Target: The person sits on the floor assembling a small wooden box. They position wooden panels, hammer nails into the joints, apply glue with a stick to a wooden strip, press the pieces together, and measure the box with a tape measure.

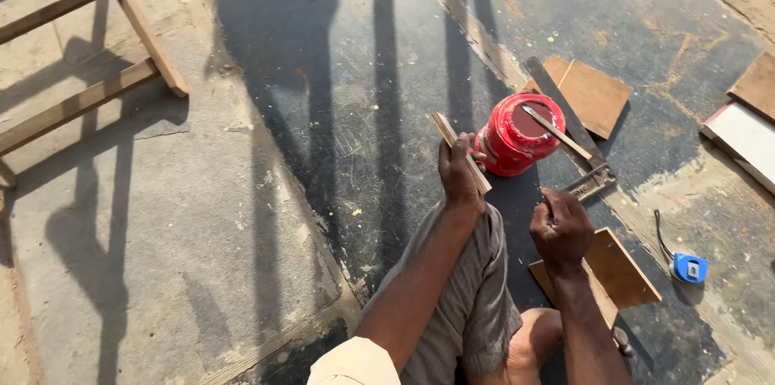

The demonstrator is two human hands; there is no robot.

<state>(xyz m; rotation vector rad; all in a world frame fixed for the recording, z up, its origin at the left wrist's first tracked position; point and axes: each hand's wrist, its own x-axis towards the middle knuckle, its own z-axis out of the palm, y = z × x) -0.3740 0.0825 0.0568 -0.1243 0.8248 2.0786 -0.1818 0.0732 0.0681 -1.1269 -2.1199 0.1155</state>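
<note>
1. Left hand [457,169]: closed round a thin pale wood strip [460,152], fingers wrapped over its lower half; the strip's upper end sticks out up-left, over the dark sheet [355,110] on the ground.
2. Right hand [560,228]: curled into a fist, near the middle of the sheet's near part. Can't tell if anything's in it; nothing shows past the knuckles.
3. Red tub [517,136]: stands on the sheet just right of the left hand, open top, w/ a flat stick [557,133] lying across the rim.
4. Metal square [575,131]: lies beside the tub, long blade running toward the sheet's far right, short arm just above the right hand.
5. Brown board pcs: one [593,96] behind the tub; another [617,270] just under/right of the right hand.
6. Blue tape measure [689,267]: near the sheet's right edge, well apart from both hands.
7. Wooden frame [97,54]: on the concrete, far left corner.
</note>
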